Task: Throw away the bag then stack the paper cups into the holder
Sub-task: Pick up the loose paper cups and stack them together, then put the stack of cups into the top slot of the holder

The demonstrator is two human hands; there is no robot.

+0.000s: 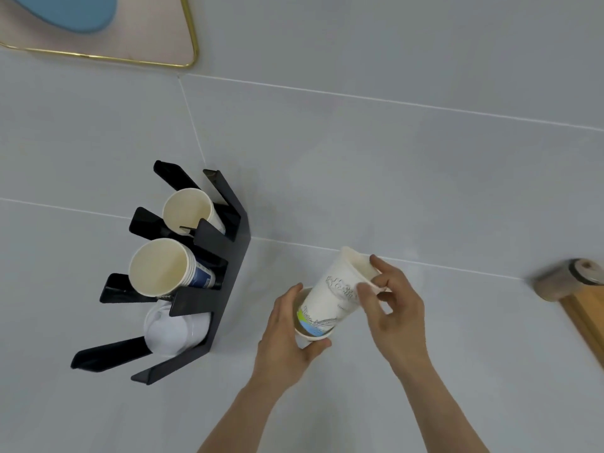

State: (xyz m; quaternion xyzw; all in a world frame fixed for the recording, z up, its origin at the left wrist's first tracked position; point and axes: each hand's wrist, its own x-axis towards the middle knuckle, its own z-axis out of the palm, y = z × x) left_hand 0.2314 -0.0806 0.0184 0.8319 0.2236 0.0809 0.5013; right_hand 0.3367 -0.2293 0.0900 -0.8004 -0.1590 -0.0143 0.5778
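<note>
A black cup holder (228,256) stands on the pale floor at centre left. Its far slot holds one paper cup (189,210), its middle slot a stack of paper cups (163,268), and its near slot white plastic lids (173,331). To its right my right hand (389,305) pinches the rim of a white printed paper cup (333,289), tilted with its base set into another cup (313,333). My left hand (284,338) wraps around that lower cup. No bag is in view.
A pink mat with a gold edge (192,37) and a blue object (75,11) lie at the top left. At the right edge a wooden piece (585,308) shows with a blurred brown cylinder (562,282) at its end. Grey floor tiles fill the middle.
</note>
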